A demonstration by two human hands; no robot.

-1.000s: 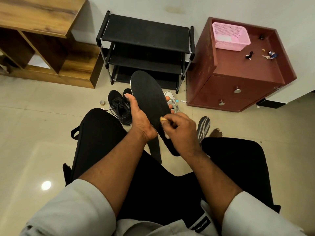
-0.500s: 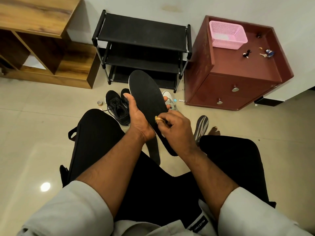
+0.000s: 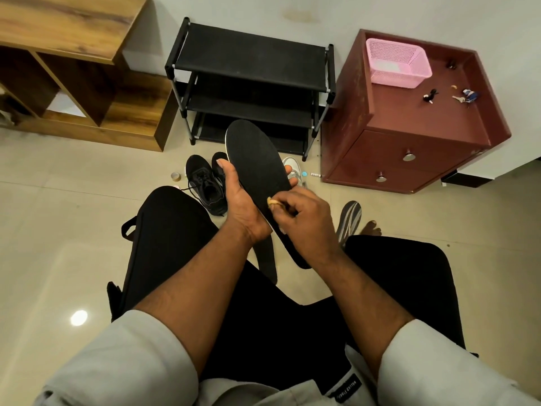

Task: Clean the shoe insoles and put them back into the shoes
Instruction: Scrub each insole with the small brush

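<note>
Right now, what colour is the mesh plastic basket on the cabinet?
The mesh plastic basket is pink, seen in the head view.

A glossy beige tiled floor (image 3: 52,218) is seen, with a bright spot of light (image 3: 78,317) reflected at the lower left. A pale wall (image 3: 292,13) closes the far side. Against it a black three-tier rack (image 3: 248,63) is placed, flanked on the left by a wooden open-shelf unit (image 3: 73,68) and on the right by a maroon two-drawer cabinet (image 3: 409,153), on which a pink basket (image 3: 398,65) is set.
</note>
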